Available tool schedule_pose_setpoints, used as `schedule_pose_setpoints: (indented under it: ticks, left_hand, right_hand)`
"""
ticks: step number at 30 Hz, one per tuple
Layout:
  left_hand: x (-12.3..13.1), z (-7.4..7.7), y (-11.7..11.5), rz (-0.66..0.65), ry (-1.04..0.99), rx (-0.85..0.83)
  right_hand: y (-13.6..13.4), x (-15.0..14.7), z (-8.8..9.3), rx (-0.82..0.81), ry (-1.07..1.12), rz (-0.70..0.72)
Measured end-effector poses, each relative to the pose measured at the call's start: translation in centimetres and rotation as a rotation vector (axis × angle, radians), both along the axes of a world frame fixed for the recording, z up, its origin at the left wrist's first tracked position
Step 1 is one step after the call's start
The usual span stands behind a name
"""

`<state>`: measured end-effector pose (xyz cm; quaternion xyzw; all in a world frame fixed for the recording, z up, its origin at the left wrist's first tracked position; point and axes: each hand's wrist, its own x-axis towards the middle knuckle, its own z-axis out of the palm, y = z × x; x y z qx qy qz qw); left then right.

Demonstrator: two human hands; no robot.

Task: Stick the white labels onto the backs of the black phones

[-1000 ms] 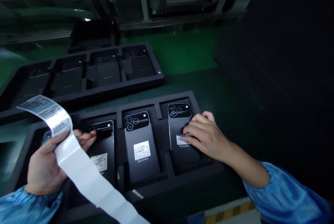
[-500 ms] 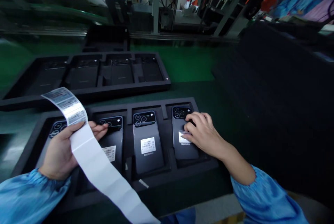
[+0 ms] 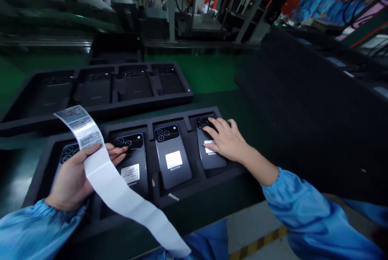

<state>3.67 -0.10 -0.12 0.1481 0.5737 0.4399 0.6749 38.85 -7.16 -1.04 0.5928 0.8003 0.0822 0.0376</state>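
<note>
We note the open right hand (image 3: 226, 138) slid off the label (image 3: 209, 146), resting on the rightmost phone (image 3: 214, 162) in the foam tray (image 3: 169, 199); the left hand (image 3: 71, 181) grasps a label strip (image 3: 112, 175).

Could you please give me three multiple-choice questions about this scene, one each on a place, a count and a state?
1. Where does the right hand rest?
A) On the rightmost phone in the near tray
B) On the far tray
C) On the green mat

2. How many phones lie in the near foam tray?
A) Two
B) Four
C) Six

3. What state is the label strip in?
A) Wound on a reel
B) Stuck to a phone
C) Hanging loose from the left hand

Answers:
1. A, its fingers lie on that phone, beside the white label.
2. B, four phones show side by side.
3. C, the hand grips it and its bare length falls across the tray.
</note>
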Motion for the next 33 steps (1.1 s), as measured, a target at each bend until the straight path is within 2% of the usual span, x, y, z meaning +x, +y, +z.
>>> schedule_pose_setpoints:
  ticks: [6,14,18,20,24,27,30,33]
  left_hand:
    - [0.0,0.2,-0.3,-0.019,0.010,0.006]
    - [0.4,0.6,-0.1,-0.012,0.070,-0.039]
    - [0.3,0.6,-0.1,-0.037,0.074,-0.044]
    - [0.1,0.5,-0.1,-0.039,0.057,-0.035]
    - [-0.3,0.3,-0.2,-0.047,0.034,-0.039]
    - [-0.2,0.4,-0.2,-0.058,0.032,-0.061]
    - [0.0,0.6,-0.2,-0.054,0.072,-0.093]
    - [0.0,0.7,-0.3,-0.112,0.065,-0.080]
  right_hand:
    - [0.8,0.5,-0.3,0.002,0.045,-0.024]
    - [0.8,0.5,-1.3,-0.083,0.140,-0.235]
    - [1.1,0.2,-1.5,-0.021,0.153,-0.304]
    - [0.9,0.4,-1.4,-0.011,0.188,-0.305]
    - [-0.5,1.7,-1.1,-0.139,0.333,-0.251]
    - [-1.5,2.6,-1.1,-0.207,0.383,-0.323]
    - [-1.6,2.6,-1.3,-0.200,0.440,-0.401]
    - [-1.0,2.4,-1.5,-0.171,0.505,-0.463]
